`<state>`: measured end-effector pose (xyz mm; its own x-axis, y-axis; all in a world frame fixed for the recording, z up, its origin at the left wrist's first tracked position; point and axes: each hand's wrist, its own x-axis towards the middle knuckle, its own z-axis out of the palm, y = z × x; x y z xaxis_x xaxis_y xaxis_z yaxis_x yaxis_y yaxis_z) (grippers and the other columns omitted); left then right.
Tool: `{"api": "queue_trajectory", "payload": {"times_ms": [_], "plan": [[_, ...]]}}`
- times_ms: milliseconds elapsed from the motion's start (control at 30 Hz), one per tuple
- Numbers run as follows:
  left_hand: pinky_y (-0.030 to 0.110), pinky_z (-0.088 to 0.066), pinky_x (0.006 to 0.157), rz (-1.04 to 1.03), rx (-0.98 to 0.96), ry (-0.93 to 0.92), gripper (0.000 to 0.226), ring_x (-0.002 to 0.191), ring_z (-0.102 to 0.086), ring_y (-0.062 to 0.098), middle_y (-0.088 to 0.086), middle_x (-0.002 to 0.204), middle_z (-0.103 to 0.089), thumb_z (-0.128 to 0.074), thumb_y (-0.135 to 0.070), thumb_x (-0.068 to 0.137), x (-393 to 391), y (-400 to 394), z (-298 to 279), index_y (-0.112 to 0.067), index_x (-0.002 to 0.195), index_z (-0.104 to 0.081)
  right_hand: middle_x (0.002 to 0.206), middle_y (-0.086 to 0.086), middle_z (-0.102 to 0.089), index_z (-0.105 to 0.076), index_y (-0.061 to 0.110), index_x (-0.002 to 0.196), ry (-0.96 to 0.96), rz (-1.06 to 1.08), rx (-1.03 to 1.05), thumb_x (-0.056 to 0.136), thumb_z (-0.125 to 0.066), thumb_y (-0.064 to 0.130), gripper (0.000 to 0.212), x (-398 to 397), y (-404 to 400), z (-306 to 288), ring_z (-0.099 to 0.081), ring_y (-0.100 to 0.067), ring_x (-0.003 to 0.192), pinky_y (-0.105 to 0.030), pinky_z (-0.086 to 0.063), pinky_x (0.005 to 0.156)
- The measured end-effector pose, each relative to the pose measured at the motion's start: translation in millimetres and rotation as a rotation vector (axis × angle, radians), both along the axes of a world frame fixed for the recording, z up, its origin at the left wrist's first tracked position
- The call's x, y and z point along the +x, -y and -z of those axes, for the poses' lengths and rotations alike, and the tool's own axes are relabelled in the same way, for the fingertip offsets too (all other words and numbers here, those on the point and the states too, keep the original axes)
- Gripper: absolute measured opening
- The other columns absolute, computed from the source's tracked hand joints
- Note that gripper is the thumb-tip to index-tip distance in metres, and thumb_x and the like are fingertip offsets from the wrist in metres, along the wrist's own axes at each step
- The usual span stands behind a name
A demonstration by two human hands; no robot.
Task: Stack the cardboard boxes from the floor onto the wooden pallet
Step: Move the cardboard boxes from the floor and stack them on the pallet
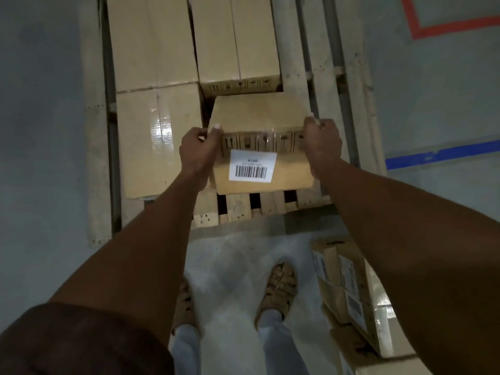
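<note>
The box [259,147] was held at the near right part of the pallet [295,77], its barcode label [252,165] facing the person and its top tilted away toward the stack. Whether its far lower edge already touched the slats could not be told; the near bottom edge hung over the pallet's front boards. The left hand [196,150] gripped the upper left corner, thumb curled over the top edge, and the right hand [322,143] gripped the upper right corner the same way, so the box was clasped from both sides.

Just beyond it sat a box with handling marks [238,50], and to the left two more boxes [154,104] filled that side of the pallet. The open slot for the held box seemed to be the near right one.

To do this step well, the far bottom edge should probably go down first against the marked box, then the near edge be lowered flat, with the left face brought snug to the neighbour so no gap was left. Fingers near the left corner risked a pinch against that neighbour, so sliding the last bit by pushing on the labelled face looked wiser. The box should end square with the pallet's front edge, not overhanging.

More boxes [349,293] waited on the floor [40,104] by the right foot, beside the person's sandals [280,288]
</note>
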<state>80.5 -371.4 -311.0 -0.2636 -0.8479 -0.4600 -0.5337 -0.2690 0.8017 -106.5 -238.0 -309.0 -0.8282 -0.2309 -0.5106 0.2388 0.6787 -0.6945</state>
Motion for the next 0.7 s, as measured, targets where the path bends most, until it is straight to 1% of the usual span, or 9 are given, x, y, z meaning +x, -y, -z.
{"api": "queue_trajectory", "payload": {"times_ms": [67,133,267,333,400,467,533,600,700], "plan": [[0.036,-0.055,0.087,-0.007,-0.048,-0.031,0.035,0.100,-0.065,0.019,0.002,0.105,-0.067,-0.061,-0.044,0.099,-20,14,-10,-0.011,0.112,-0.064,0.108,0.001,-0.061,-0.055,0.019,0.133,-0.105,0.049,-0.029,0.095,-0.048,0.047,0.048,-11,20,-7,-0.060,-0.018,0.098,-0.036,-0.051,0.087],[0.036,-0.057,0.088,-0.024,-0.069,-0.050,0.035,0.101,-0.066,0.017,0.000,0.106,-0.068,-0.063,-0.043,0.098,-35,23,-16,-0.012,0.115,-0.066,0.118,-0.002,-0.063,-0.055,0.021,0.134,-0.149,0.084,-0.040,0.094,-0.046,0.049,0.049,-16,36,-12,-0.057,-0.021,0.106,-0.038,-0.049,0.089],[0.039,-0.057,0.090,0.003,-0.153,0.027,0.032,0.098,-0.065,0.017,0.002,0.109,-0.070,-0.063,-0.029,0.095,-53,31,-14,-0.009,0.119,-0.068,0.135,-0.004,-0.059,-0.051,0.025,0.139,-0.225,0.009,0.082,0.101,-0.033,0.048,0.048,-17,55,-11,-0.052,-0.029,0.121,-0.047,-0.039,0.104],[0.039,-0.057,0.090,0.030,-0.174,0.053,0.031,0.098,-0.065,0.019,0.004,0.110,-0.070,-0.060,-0.022,0.091,-53,34,-9,-0.011,0.120,-0.067,0.135,-0.005,-0.059,-0.050,0.024,0.140,-0.232,-0.024,0.099,0.105,-0.026,0.044,0.047,-21,57,-4,-0.053,-0.028,0.122,-0.043,-0.037,0.099],[0.042,-0.057,0.093,0.033,-0.156,0.056,0.036,0.103,-0.066,0.021,0.004,0.115,-0.070,-0.062,-0.023,0.089,-52,39,-6,-0.014,0.124,-0.065,0.127,-0.006,-0.062,-0.052,0.019,0.136,-0.215,-0.032,0.060,0.108,-0.020,0.043,0.049,-26,56,0,-0.057,-0.026,0.116,-0.037,-0.036,0.090],[0.046,-0.057,0.095,0.031,-0.138,0.062,0.041,0.106,-0.066,0.022,0.004,0.117,-0.069,-0.064,-0.025,0.089,-52,43,-5,-0.014,0.128,-0.064,0.117,-0.003,-0.061,-0.054,0.015,0.133,-0.207,-0.039,0.005,0.109,-0.018,0.043,0.051,-28,52,1,-0.057,-0.020,0.107,-0.032,-0.037,0.086],[0.048,-0.057,0.095,0.035,-0.135,0.068,0.046,0.108,-0.066,0.024,0.004,0.119,-0.068,-0.064,-0.030,0.087,-52,45,-4,-0.015,0.130,-0.062,0.114,-0.003,-0.061,-0.054,0.014,0.131,-0.214,-0.060,-0.005,0.110,-0.020,0.041,0.048,-29,46,2,-0.055,-0.018,0.103,-0.030,-0.037,0.084],[0.050,-0.057,0.094,0.035,-0.128,0.069,0.051,0.109,-0.065,0.024,0.003,0.120,-0.067,-0.065,-0.033,0.085,-53,47,-3,-0.016,0.133,-0.061,0.119,-0.006,-0.062,-0.054,0.014,0.129,-0.219,-0.100,0.012,0.110,-0.025,0.036,0.041,-31,41,6,-0.058,-0.022,0.109,-0.031,-0.039,0.083],[0.051,-0.057,0.094,0.036,-0.123,0.084,0.047,0.111,-0.064,0.025,0.005,0.123,-0.065,-0.067,-0.028,0.091,-55,48,-2,-0.014,0.135,-0.058,0.123,-0.010,-0.063,-0.052,0.013,0.129,-0.196,-0.130,0.063,0.110,-0.031,0.033,0.034,-34,37,9,-0.059,-0.027,0.114,-0.033,-0.041,0.082]]}}
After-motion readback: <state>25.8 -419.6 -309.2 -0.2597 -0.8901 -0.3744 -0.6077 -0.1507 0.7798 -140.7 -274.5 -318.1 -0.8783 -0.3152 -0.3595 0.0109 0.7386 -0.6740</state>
